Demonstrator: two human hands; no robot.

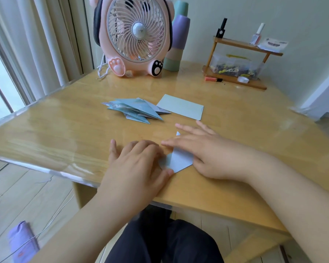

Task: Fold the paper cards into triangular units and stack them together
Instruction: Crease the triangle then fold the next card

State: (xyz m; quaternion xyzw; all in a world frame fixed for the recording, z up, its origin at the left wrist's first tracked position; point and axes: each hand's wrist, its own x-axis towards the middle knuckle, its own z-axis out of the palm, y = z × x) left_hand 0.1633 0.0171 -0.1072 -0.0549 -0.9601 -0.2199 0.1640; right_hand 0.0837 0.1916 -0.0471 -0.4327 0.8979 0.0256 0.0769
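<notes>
Folded card (179, 160): a pale blue paper piece, pointed toward me, lying flat on the table (65, 133) between my two hands. I judge it light, thin and stiff enough to keep a crease, yet liable to slide on the glossy top; best held by pressing flat near the fold, then lifted by an edge. Left hand (139, 164): grip bent over the card's left part, fingertips pressing down. Right hand (203, 154): grip flat and spread, resting on the card's right side. Beyond the grips lie the finished triangular units (135, 110) in a loose pile, with a flat unfolded card (180, 106) just beside them. Most of the card's outline and its creases are hidden under both hands.
</notes>
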